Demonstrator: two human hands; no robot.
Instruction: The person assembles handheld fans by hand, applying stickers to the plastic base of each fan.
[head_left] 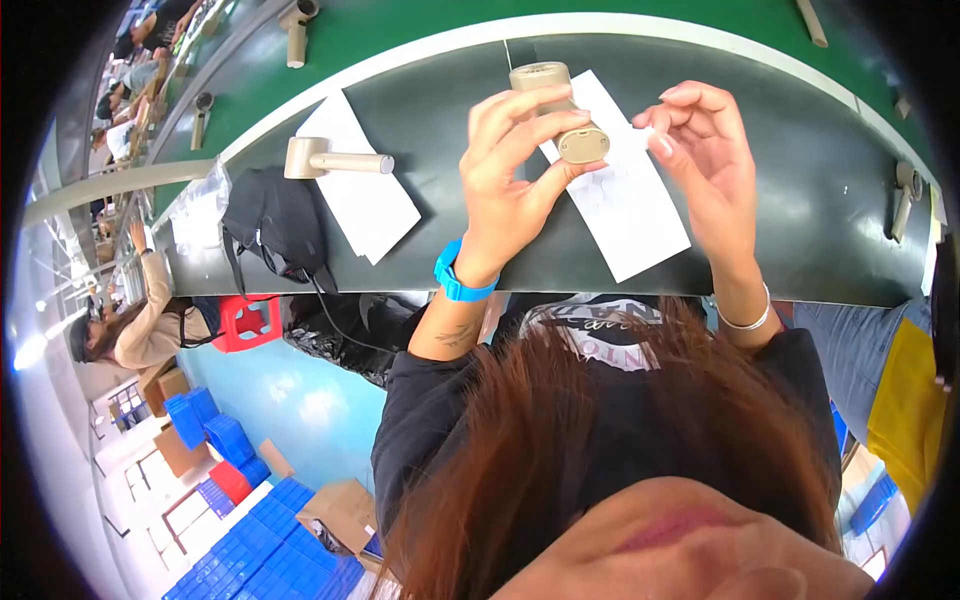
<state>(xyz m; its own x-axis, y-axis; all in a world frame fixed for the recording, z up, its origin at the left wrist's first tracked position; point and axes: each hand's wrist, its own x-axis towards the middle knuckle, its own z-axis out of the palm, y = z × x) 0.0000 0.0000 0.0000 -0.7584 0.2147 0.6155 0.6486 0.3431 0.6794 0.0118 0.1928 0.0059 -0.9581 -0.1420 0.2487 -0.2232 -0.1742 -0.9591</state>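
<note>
Clock taken from the middle of my remote feed. Left hand [515, 175], 12 o'clock: thumb and fingers pinching one beige handheld device [584, 147] at 1. Right hand [705, 165], 2 o'clock: fingers half curled; whether anything is pinched, I cannot tell. I count one twin device [345, 162] at 10, partly on a white paper [385, 215], beside one black backpack [272, 222].

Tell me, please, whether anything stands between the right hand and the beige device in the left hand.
Nothing visible does: only a gap separates the right hand from the beige device. The left hand grips its body but leaves the near end uncovered; white paper lies below.
</note>
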